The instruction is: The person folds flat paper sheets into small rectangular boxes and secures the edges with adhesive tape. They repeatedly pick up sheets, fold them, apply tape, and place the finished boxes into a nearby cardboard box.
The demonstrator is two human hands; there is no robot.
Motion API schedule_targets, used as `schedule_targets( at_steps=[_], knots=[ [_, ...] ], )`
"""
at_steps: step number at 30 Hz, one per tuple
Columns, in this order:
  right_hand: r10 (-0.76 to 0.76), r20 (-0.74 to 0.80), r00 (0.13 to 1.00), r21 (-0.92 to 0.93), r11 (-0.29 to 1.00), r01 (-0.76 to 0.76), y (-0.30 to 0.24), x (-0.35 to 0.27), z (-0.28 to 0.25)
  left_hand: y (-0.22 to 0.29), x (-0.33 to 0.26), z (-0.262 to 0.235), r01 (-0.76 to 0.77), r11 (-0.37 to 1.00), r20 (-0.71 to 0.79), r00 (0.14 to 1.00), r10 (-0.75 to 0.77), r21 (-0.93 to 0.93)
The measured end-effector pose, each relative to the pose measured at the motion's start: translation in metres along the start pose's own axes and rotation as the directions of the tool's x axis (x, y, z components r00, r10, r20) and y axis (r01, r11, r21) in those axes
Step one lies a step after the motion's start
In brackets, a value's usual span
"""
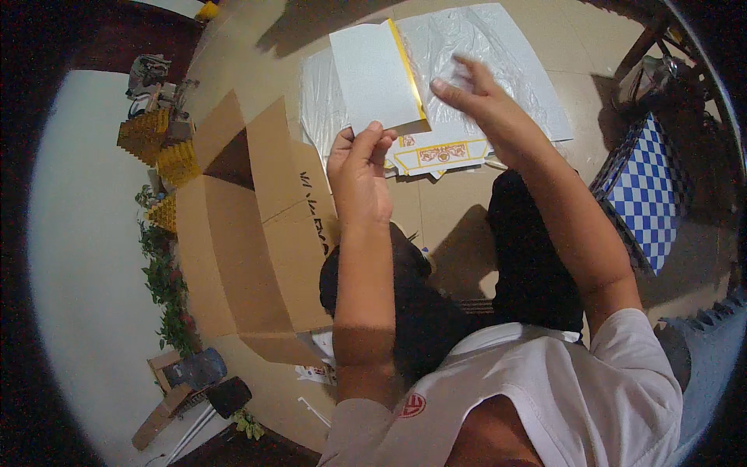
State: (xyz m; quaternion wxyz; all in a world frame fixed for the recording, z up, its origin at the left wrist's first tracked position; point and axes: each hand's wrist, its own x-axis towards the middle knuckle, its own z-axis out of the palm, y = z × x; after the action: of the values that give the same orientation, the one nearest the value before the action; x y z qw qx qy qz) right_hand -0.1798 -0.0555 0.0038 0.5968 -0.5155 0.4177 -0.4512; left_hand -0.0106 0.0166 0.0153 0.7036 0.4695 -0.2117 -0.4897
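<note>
My left hand (362, 177) pinches the near lower corner of a folded card piece (372, 74), with the thumb on top. That piece is white on the face turned up and has a yellow strip down its right side. To its right, my right hand (492, 109) is raised, thumb and fingers apart, holding nothing; its fingertips are slightly blurred. Below the held piece lie flat card pieces (441, 156) with yellow borders and a reddish printed pattern. Under these, a large white sheet (537, 86) lies on the floor, partly covered by crinkled clear plastic (463, 47).
A large open cardboard box (268, 257) stands at my left, beside my leg. Stacked yellow pieces (145, 134) and leafy plants (165, 280) line the wall beyond it. At my right is a blue-and-white checkered object (647, 198).
</note>
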Motion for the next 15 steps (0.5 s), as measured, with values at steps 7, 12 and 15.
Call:
schedule_targets(
  at_steps=[7, 12, 15],
  knots=[
    [0.167, 0.266, 0.949, 0.245, 0.941, -0.234, -0.017, -0.022, 0.016, -0.005, -0.016, 0.006, -0.039, 0.999, 0.078, 0.996, 0.04, -0.015],
    [0.082, 0.223, 0.971, 0.199, 0.972, -0.127, -0.005, -0.015, 0.013, -0.004, -0.015, 0.004, -0.047, 0.999, 0.136, 0.99, 0.045, 0.011],
    [0.021, 0.196, 0.98, 0.201, 0.978, -0.061, -0.003, -0.013, 0.013, -0.002, -0.017, 0.007, -0.045, 0.999, 0.143, 0.989, 0.043, 0.015]
  ],
)
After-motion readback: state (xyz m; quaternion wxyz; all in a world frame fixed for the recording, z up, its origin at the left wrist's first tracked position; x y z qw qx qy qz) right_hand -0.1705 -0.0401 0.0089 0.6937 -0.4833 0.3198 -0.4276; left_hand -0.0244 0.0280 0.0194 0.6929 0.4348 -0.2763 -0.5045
